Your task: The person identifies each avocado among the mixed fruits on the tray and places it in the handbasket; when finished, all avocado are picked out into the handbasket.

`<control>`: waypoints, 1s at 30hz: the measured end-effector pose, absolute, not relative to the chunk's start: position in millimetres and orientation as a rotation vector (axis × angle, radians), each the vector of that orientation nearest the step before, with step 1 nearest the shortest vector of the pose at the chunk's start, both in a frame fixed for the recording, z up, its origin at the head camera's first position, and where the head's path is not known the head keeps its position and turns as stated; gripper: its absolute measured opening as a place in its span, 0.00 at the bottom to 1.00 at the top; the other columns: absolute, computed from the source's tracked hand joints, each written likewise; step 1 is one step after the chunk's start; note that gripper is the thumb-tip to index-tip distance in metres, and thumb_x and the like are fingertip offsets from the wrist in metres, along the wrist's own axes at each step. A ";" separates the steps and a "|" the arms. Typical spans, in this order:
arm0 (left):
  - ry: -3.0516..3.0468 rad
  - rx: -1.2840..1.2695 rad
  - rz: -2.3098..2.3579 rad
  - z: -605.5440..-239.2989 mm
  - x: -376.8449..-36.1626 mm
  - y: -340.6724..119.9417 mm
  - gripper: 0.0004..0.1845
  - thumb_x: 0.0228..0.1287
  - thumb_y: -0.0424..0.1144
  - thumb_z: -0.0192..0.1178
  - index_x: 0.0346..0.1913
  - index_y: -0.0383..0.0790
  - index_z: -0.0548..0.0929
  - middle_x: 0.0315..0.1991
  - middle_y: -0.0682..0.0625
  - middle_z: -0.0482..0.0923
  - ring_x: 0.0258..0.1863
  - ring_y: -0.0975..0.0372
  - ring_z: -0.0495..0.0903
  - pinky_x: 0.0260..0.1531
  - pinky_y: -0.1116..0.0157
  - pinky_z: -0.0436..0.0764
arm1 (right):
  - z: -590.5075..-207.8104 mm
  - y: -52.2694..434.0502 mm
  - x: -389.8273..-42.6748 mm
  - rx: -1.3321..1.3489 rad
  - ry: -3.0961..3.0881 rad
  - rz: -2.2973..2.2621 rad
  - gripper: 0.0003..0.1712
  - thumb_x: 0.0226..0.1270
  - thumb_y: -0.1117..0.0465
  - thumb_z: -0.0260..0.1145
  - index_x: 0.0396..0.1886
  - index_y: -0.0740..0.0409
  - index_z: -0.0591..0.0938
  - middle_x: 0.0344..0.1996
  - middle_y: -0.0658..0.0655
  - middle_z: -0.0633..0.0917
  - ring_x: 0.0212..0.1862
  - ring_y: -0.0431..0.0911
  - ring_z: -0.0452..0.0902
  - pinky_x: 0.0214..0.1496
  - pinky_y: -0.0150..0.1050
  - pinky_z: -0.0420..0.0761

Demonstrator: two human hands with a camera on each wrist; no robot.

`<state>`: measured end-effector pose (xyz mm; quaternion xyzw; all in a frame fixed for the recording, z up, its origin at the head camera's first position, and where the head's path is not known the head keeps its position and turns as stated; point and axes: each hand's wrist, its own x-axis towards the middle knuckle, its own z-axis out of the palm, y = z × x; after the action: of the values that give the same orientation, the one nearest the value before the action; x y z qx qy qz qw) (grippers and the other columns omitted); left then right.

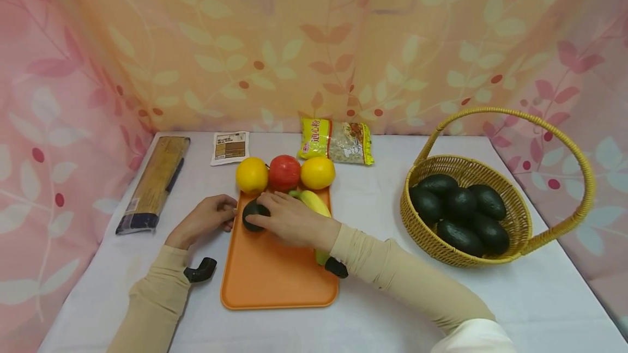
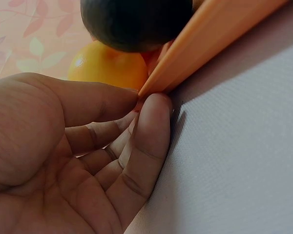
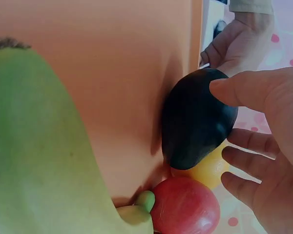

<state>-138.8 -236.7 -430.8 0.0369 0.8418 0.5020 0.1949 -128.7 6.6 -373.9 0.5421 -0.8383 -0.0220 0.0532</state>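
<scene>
Your right hand (image 1: 289, 219) has a dark avocado (image 1: 255, 215) at the near-left of the fruit row on the orange tray (image 1: 275, 277). The wrist view shows the thumb on top of the avocado (image 3: 198, 124) and the fingers curled round its far side, so it looks held, not just touched. It sits low over the tray or on it, just in front of the left orange (image 1: 252, 175). I cannot tell whether it has fully touched down.

Your left hand (image 1: 206, 219) pinches the tray's left rim between thumb and fingers (image 2: 154, 126), steadying the tray (image 2: 205, 39) on the counter (image 1: 392, 309).

Judging from this, the step in hand is setting an avocado onto the tray. The basket (image 1: 515, 233) to your right holds about five more avocados. An apple (image 1: 284, 172) and a second orange (image 1: 318, 172) line the tray's far edge, and a banana (image 1: 314, 203) lies under your right wrist.

The next move calls for letting the avocado settle so it does not roll. It is rounded, and the tray floor looks smooth. Ease your fingers off sideways, clear of the orange behind, then lift over the banana. Keep the left pinch on the rim until the avocado rests.
</scene>
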 end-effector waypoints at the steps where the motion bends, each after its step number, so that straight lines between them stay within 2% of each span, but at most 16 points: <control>1: 2.360 0.092 1.408 -430.7 -138.7 -236.7 0.16 0.65 0.32 0.49 0.52 0.26 0.70 0.33 0.40 0.76 0.26 0.58 0.77 0.29 0.63 0.80 | -373.9 6.4 -128.9 1.645 -2.543 -0.065 0.24 0.63 0.57 0.60 0.60 0.42 0.72 0.55 0.56 0.70 0.56 0.49 0.67 0.62 0.41 0.66; 4: 2.359 0.087 1.402 -430.7 -138.5 -236.6 0.15 0.65 0.32 0.49 0.52 0.26 0.70 0.33 0.41 0.76 0.26 0.58 0.77 0.29 0.63 0.80 | -373.4 6.1 -128.6 1.636 -2.532 -0.065 0.23 0.63 0.58 0.60 0.58 0.41 0.73 0.52 0.56 0.70 0.50 0.47 0.68 0.56 0.37 0.70; 10: 2.359 0.099 1.411 -430.3 -138.4 -235.6 0.16 0.65 0.31 0.50 0.51 0.24 0.70 0.34 0.40 0.76 0.26 0.58 0.78 0.29 0.63 0.80 | -372.3 6.8 -127.5 1.610 -2.537 -0.106 0.21 0.63 0.57 0.60 0.57 0.39 0.74 0.61 0.54 0.70 0.51 0.49 0.69 0.47 0.38 0.72; 15: 2.366 0.087 1.400 -427.8 -137.8 -234.7 0.16 0.66 0.32 0.50 0.52 0.24 0.70 0.34 0.40 0.76 0.27 0.59 0.77 0.30 0.63 0.80 | -371.9 7.0 -128.0 1.618 -2.517 -0.116 0.21 0.61 0.54 0.62 0.55 0.39 0.74 0.56 0.50 0.74 0.50 0.48 0.68 0.48 0.39 0.70; 21: 2.363 0.085 1.398 -426.6 -137.8 -233.8 0.16 0.65 0.31 0.50 0.52 0.24 0.69 0.34 0.40 0.76 0.26 0.59 0.77 0.29 0.64 0.80 | -372.4 8.6 -126.3 1.642 -2.585 -0.090 0.30 0.53 0.50 0.70 0.58 0.40 0.72 0.49 0.54 0.72 0.49 0.47 0.69 0.51 0.39 0.71; 30: 2.355 0.095 1.416 -429.0 -137.8 -234.2 0.16 0.65 0.31 0.51 0.52 0.24 0.69 0.33 0.40 0.77 0.26 0.59 0.78 0.29 0.63 0.80 | -375.4 9.9 -121.1 1.677 -2.594 -0.139 0.30 0.55 0.49 0.68 0.58 0.39 0.70 0.50 0.52 0.75 0.46 0.47 0.69 0.48 0.39 0.72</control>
<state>-137.8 -234.2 -429.0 0.0338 0.8401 0.5051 0.1948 -121.1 9.9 -375.4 0.5424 -0.8386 -0.0450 0.0248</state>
